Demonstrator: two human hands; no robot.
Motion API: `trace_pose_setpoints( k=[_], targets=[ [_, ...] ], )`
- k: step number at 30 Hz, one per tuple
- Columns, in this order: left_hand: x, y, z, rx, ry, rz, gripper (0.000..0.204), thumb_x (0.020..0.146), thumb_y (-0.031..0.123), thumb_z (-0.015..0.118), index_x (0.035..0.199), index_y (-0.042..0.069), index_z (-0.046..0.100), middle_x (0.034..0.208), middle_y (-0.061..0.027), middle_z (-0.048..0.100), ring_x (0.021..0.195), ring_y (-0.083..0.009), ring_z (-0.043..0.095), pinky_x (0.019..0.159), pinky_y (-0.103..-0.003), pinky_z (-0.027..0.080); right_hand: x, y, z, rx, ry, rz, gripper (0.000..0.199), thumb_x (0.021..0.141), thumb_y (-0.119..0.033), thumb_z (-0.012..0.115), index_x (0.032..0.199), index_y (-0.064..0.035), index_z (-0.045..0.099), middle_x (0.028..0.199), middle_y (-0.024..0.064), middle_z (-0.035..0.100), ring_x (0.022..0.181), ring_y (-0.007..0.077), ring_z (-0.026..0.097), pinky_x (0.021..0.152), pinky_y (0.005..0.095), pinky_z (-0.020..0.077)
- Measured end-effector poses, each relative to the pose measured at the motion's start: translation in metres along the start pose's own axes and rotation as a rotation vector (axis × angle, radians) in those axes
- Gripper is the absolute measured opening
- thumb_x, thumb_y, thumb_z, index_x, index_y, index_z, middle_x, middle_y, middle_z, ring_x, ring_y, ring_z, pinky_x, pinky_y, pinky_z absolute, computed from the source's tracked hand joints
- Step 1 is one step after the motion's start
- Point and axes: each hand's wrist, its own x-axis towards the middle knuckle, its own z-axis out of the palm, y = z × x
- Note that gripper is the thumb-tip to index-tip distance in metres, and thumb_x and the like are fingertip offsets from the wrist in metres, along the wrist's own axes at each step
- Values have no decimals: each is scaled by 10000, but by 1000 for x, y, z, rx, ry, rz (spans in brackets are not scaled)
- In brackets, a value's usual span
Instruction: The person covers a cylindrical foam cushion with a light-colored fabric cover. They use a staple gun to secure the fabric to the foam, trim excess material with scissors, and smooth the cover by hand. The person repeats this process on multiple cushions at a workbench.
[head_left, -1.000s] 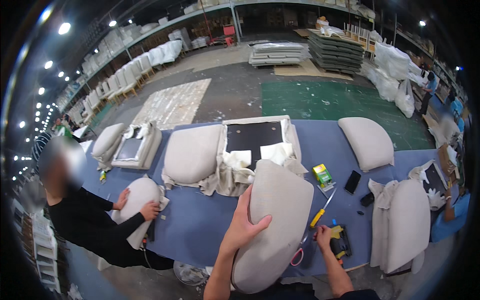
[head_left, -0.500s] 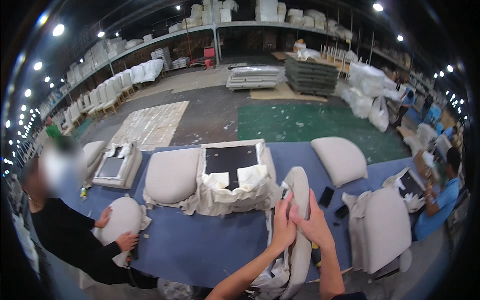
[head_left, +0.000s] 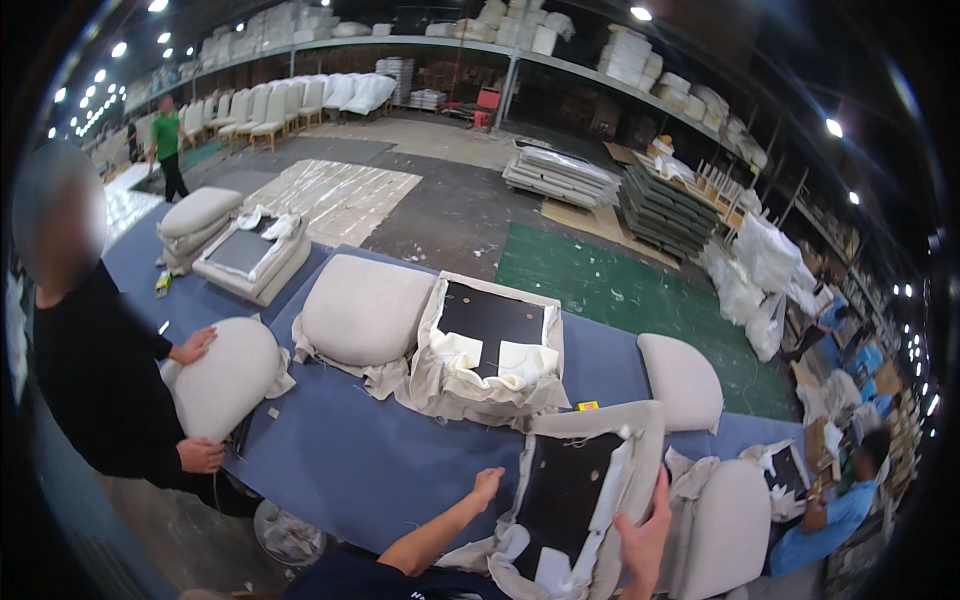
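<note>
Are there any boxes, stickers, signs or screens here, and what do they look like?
Small yellow tag: on the blue table, just behind the upturned seat cushion under the person's right hand; flat, rectangular.
White wrapped bundles: on the high shelf at the back; blocky.
White bags: piled at the right; lumpy.
No screens or signs show.

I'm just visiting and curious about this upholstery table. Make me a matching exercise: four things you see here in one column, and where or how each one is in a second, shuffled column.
Things:
1. right hand
2. left hand
3. co-worker's hands
4. blue table

States:
A. bears the cushions
B. open, fingertips at the left edge of the flipped seat cushion
C. on a rounded beige cushion at the table's left end
D. gripping the flipped cushion's right edge

Pairs: 1-D, 2-B, 3-C, 4-A
</note>
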Motion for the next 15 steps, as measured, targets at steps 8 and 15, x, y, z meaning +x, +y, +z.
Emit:
trace_pose_setpoints(
  k=[8,15],
  targets=[
    [45,-36,-21,-773,-270,-134,617,997,648,386,1163,121,661,903,-65,669,765,-169,633,663,-358,510,-52,-54,29,-169,-367,-155,880,693,-149,815,1465,50,442,1341,250,611,1264,317,588,1061,410,447],
    [-52,26,-116,-883,92,191,789,973,757,263,1284,122,613,1010,-63,691,860,-182,657,761,-346,526,-8,-49,7,54,-509,-389,739,799,-229,808,1420,33,506,1262,193,654,1122,298,643,964,412,504]
  ],
)
